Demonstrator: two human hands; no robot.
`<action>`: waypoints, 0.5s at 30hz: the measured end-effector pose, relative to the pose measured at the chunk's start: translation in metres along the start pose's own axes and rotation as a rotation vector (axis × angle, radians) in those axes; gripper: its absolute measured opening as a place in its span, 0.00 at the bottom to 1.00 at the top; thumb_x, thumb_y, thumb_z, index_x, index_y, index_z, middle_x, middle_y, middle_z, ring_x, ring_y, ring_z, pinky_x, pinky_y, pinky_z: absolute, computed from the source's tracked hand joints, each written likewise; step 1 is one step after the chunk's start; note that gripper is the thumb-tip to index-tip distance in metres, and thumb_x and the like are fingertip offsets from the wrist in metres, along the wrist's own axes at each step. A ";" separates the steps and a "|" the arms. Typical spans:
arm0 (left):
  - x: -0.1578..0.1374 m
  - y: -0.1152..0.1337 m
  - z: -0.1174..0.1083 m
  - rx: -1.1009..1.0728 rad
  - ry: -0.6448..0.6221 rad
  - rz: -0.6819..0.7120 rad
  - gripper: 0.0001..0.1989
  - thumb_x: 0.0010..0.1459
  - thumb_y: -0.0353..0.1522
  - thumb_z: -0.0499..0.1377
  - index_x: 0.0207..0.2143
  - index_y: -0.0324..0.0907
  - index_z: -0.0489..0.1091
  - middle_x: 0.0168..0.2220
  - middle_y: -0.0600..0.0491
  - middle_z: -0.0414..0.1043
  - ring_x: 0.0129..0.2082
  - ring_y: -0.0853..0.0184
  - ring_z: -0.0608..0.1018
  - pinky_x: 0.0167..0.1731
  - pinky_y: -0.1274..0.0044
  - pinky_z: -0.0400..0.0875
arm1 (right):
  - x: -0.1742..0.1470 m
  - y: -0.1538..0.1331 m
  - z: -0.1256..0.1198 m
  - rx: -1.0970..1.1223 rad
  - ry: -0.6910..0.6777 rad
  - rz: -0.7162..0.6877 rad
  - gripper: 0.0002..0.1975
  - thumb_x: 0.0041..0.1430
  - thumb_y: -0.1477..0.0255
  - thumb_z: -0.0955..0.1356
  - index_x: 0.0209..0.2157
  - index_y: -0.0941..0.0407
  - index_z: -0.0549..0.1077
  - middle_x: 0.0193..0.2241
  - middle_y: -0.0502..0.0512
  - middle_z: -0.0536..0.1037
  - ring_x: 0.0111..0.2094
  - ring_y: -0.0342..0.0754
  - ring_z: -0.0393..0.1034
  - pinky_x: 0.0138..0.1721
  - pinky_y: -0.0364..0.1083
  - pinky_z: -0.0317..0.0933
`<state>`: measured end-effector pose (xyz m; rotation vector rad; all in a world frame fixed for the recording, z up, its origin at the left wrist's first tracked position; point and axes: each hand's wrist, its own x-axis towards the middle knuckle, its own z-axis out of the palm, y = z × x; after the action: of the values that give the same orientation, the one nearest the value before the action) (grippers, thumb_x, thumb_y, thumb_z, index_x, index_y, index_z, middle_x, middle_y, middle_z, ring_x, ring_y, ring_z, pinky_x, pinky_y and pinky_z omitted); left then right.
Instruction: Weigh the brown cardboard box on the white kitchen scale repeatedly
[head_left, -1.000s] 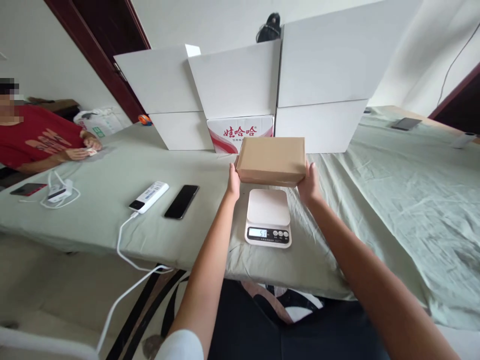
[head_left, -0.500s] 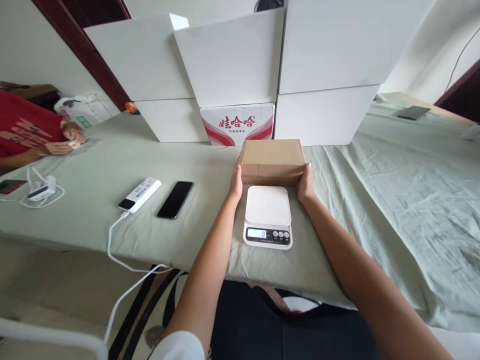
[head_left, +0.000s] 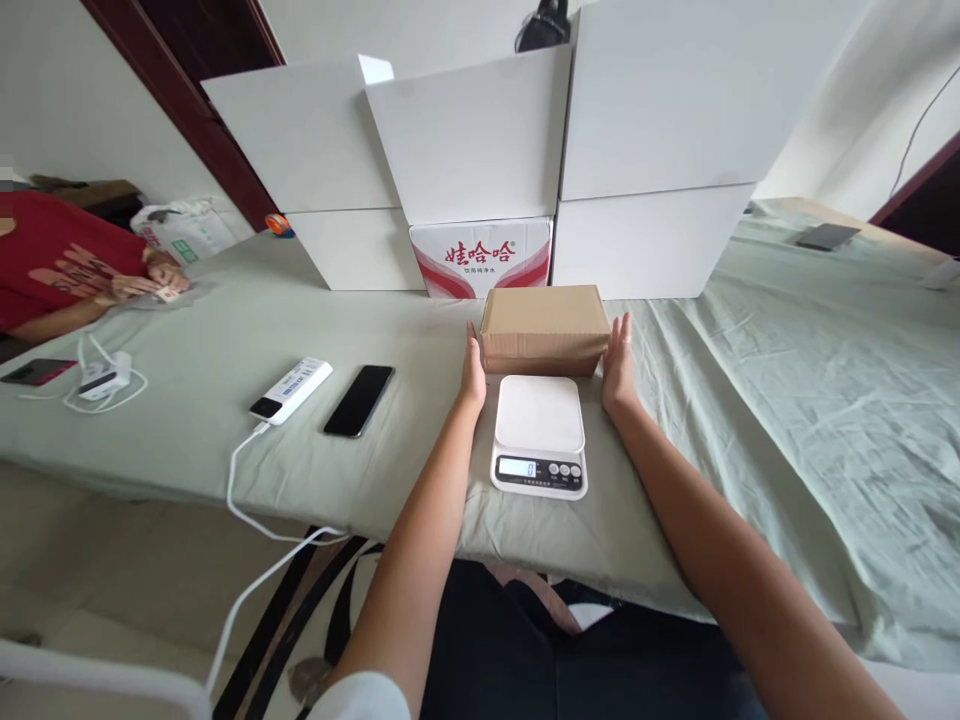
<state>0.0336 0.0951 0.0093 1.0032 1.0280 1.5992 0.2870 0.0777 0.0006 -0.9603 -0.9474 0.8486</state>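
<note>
A brown cardboard box [head_left: 546,330] rests on the green cloth just behind a white digital kitchen scale [head_left: 539,415]. The scale's lit display appears to read 0, and its pan has nothing on it. At the box's left side my left hand [head_left: 472,368] stands upright with fingers stretched out, close to the cardboard. My right hand [head_left: 619,365] is by the box's right side, fingers straight and slightly spread. Neither hand is wrapped round the box.
White boxes [head_left: 480,140] form a wall behind, with a printed carton [head_left: 481,258] among them. To the left lie a black phone [head_left: 360,400], a white corded device [head_left: 291,391] and a white charger [head_left: 105,376]. A person in a red shirt [head_left: 71,255] handles something small at far left.
My hands have come off the sides of the box, and their fingers have straightened. The box stays behind the scale. The view has tilted up slightly.
</note>
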 end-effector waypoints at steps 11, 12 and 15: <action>-0.001 0.012 -0.001 0.016 0.073 -0.066 0.35 0.83 0.47 0.35 0.85 0.52 0.50 0.87 0.58 0.41 0.86 0.71 0.46 0.84 0.71 0.40 | -0.005 -0.004 -0.003 0.094 0.135 0.043 0.45 0.67 0.37 0.66 0.75 0.49 0.69 0.83 0.52 0.59 0.87 0.52 0.44 0.88 0.62 0.36; -0.001 0.014 -0.001 -0.006 0.057 -0.086 0.35 0.82 0.48 0.34 0.84 0.52 0.51 0.86 0.58 0.43 0.86 0.71 0.47 0.84 0.71 0.41 | -0.005 -0.004 -0.003 0.098 0.126 0.058 0.44 0.67 0.37 0.65 0.74 0.47 0.70 0.83 0.50 0.59 0.87 0.51 0.44 0.88 0.61 0.35; -0.004 0.020 0.002 -0.093 -0.029 -0.143 0.38 0.81 0.52 0.33 0.83 0.51 0.58 0.85 0.55 0.53 0.85 0.66 0.55 0.83 0.71 0.49 | -0.006 -0.006 -0.003 0.124 0.055 0.106 0.41 0.66 0.34 0.64 0.69 0.43 0.73 0.81 0.47 0.64 0.86 0.51 0.48 0.88 0.63 0.38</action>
<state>0.0307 0.0882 0.0278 0.8677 0.9746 1.4973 0.2887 0.0691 0.0040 -0.9283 -0.7931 0.9538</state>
